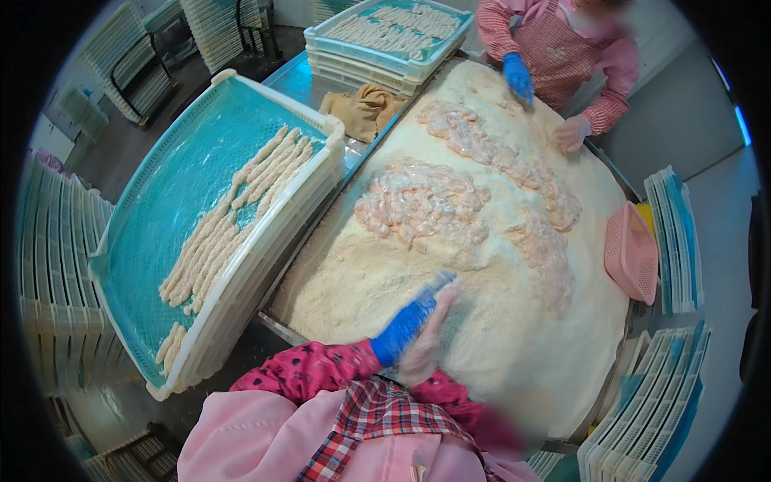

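Note:
My left hand (403, 328), in a blue glove, reaches out over a broad bed of pale breading crumbs (337, 293). Its fingers are stretched out, and their tips are smeared by motion. Beside it, my right hand (424, 345) wears a thin clear glove dusted with crumbs; its fingers are also extended. The two hands touch along their sides, and nothing shows between them. Beyond them lies a heap of raw, wet meat strips (422, 202). A second heap of meat (514, 161) runs diagonally farther back, and a partly crumbed patch (546, 261) lies to the right.
Left of the table, stacked white trays (241, 345) carry a teal mesh liner with rows of breaded strips (233, 225). Another filled tray (393, 32) and a brown cloth (361, 111) lie behind. A co-worker (554, 56) stands opposite. A pink basket (631, 253) sits at right.

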Motion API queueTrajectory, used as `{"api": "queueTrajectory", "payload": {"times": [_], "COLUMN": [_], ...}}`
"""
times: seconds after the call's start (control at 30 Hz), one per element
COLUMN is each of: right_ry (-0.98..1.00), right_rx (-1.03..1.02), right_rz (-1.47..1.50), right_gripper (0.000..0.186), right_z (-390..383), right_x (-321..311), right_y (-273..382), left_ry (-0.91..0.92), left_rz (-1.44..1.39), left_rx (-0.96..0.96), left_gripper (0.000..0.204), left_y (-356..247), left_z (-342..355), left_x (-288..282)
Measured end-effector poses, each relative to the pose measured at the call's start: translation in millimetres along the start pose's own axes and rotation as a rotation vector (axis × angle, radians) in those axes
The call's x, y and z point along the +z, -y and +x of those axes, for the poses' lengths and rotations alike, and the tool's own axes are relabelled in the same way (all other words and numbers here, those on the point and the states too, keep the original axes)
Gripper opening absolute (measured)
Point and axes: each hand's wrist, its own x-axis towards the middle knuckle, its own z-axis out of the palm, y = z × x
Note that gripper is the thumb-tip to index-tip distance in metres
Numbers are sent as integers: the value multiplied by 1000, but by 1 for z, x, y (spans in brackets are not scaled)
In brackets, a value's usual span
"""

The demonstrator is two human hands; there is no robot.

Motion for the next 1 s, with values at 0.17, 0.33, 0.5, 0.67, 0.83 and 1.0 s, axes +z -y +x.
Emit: {"api": "queueTrajectory", "payload": {"times": [0.17,0.33,0.5,0.67,0.83,1.0], "right_ry": [152,114,384,428,561,670], "right_rx": [-83,-162,-85,-209,-327,-186], "right_rz": [-75,131,-35,-370,-639,-624], "right_gripper": [88,84,81,40,19,16], "right_z": [-4,-5,36,115,139,136], "right_x": [5,14,31,76,70,95], "right_y": [13,4,4,-40,-91,-60], "left_ry": [-219,-200,-318,-425,-1012,-913], "left_rz": [-487,-463,-18,700,-192,-71], "left_rx": [213,166,-43,-297,-168,-1025], "left_gripper": [87,92,68,51,50,46], "left_y": [-23,-35,-27,-46,-170,-197], "left_z": [5,13,-1,-69,-116,-247], "left_x": [22,9,-34,-121,-239,-314]}}
